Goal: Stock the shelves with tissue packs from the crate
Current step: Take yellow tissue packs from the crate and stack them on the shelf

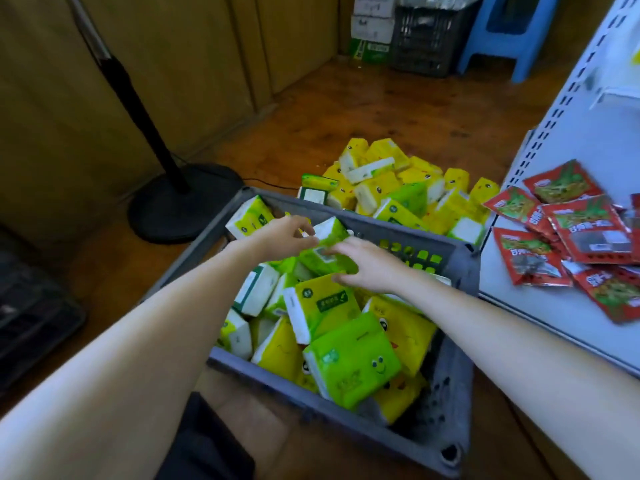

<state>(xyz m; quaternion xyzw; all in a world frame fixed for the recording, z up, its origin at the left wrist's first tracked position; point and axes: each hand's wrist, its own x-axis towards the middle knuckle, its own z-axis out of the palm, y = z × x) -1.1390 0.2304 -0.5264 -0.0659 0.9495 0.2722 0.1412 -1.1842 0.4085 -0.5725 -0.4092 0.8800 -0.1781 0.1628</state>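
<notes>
We've got both hands over the grey crate (450,344), a green tissue pack (323,258) held between them above the other packs, near the far wall. Left hand (284,233): fingers curled over the pack's top edge. Right hand (369,268): fingers and thumb pinch its rt side, bit blurred. A heap of packs (398,181) sits on the floor behind the crate. Red snack packets (571,230) lie on the white shelf (540,299), rt of the crate.

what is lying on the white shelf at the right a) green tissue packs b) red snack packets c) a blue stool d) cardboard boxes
B: red snack packets lie scattered on the white shelf; the tissue packs are in the grey crate, where the left hand and right hand hold a green tissue pack.
</notes>
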